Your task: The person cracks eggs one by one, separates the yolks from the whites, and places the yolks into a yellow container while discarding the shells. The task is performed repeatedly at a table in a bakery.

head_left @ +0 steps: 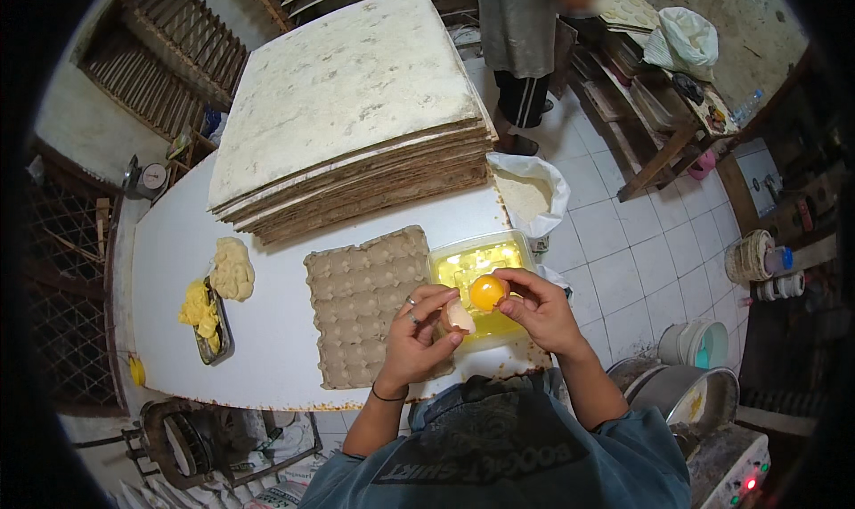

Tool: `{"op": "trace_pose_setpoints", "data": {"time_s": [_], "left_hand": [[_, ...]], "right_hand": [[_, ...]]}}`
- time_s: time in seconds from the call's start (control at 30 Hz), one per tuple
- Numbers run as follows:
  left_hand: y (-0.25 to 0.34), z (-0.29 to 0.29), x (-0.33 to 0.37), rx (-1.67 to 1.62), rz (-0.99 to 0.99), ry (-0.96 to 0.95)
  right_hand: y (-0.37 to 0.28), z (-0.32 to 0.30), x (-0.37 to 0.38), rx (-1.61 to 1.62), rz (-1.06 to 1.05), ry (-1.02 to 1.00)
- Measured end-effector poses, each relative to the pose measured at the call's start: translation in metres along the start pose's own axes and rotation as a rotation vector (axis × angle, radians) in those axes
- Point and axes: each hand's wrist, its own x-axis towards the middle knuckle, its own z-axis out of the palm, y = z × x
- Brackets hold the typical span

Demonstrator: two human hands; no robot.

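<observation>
My left hand pinches an empty eggshell half, its pale inside showing. Close by on the right, my right hand grips the other shell half, mostly hidden by fingers and yolk, with a round orange egg yolk in it. Both hands are above a clear plastic tub of yellowish, glossy liquid that looks like egg white. Left of the tub, an egg tray of grey-brown cardboard lies on the white table, with no eggs visible in its cups.
A tall stack of flour-dusted boards fills the table's far side. Pale dough and a dark tin with yellow fat lie leftward. Beyond the table's right edge are a white sack, a metal bowl and a standing person.
</observation>
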Motion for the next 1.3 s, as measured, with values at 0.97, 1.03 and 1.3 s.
{"op": "trace_pose_setpoints", "data": {"time_s": [0.97,1.03,1.3], "left_hand": [[-0.001,0.013,0.004,0.473,0.128,0.036],[-0.002,0.012,0.005,0.524,0.151,0.029],[0.002,0.016,0.006,0.541,0.161,0.017]], "right_hand": [[-0.025,-0.003,0.003,-0.257,-0.171,0.022],[-0.028,-0.002,0.004,-0.332,-0.193,0.008],[-0.032,-0.001,0.006,-0.588,-0.261,-0.032]]}}
